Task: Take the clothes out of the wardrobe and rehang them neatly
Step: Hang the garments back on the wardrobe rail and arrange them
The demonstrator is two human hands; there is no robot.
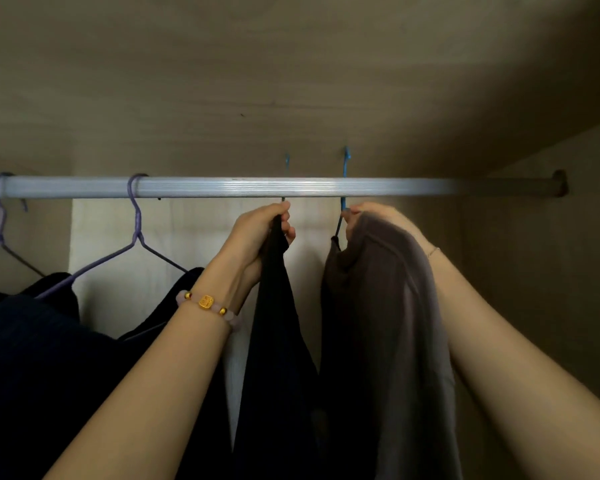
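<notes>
A silver rail [222,187] runs across the wardrobe. My left hand [257,233] is closed around the top of a black garment [278,341] just under the rail, where a blue hanger hook [287,161] sits over the rail. My right hand [381,216] grips the neck of a second blue hanger [343,199] that carries a grey-brown garment [381,323]; the cloth covers most of that hand. Both hooks are on the rail.
Two purple hangers [137,233] hang to the left with dark clothes [42,341] on them. The wardrobe ceiling [291,81] is close above the rail. The right side wall [541,271] and the rail's end bracket [560,187] lie past my right arm.
</notes>
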